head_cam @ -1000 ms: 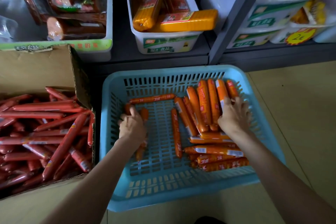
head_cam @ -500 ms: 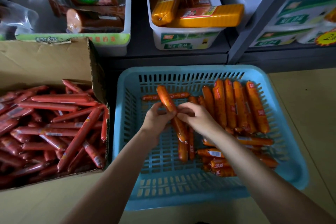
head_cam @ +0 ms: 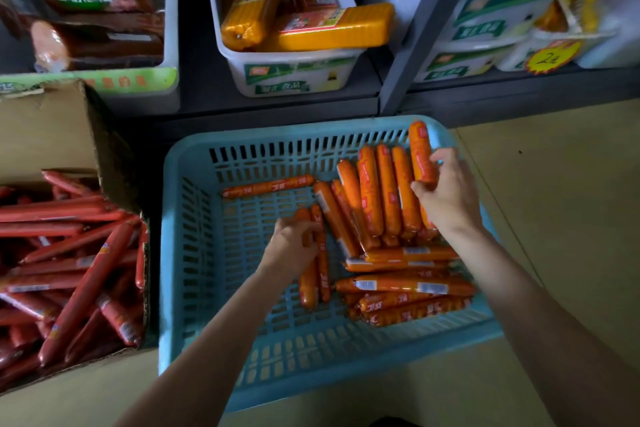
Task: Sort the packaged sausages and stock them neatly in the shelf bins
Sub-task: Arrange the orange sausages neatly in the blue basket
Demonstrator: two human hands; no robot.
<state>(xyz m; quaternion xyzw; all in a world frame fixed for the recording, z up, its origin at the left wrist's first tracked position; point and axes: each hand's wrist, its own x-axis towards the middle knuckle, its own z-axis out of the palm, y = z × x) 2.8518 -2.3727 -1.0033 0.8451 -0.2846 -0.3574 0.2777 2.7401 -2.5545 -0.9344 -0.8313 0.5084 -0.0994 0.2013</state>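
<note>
1. shelf runs beyond both hands, dark, carrying white bins; the bin straight ahead of the left hand holds yellow-orange sausage packs.
2. cardboard box sits on the floor out past the left hand, filled with long red sausages lying in mixed directions.
3. blue basket on the floor, under both hands, slotted walls and bottom.
4. orange sausages in the basket: a row lying side by side between the hands and nearer the right one; more lying crosswise toward the body from the right hand; one alone beyond the left hand.
5. right hand grips a single orange sausage near its lower end, fingers curled round it; its far end sticks up over the far rim of the basket.
6. left hand low in the basket, fingers curled onto a pair of sausages lying side by side; grip appears closed on them.
7. the hands are well apart.
</note>
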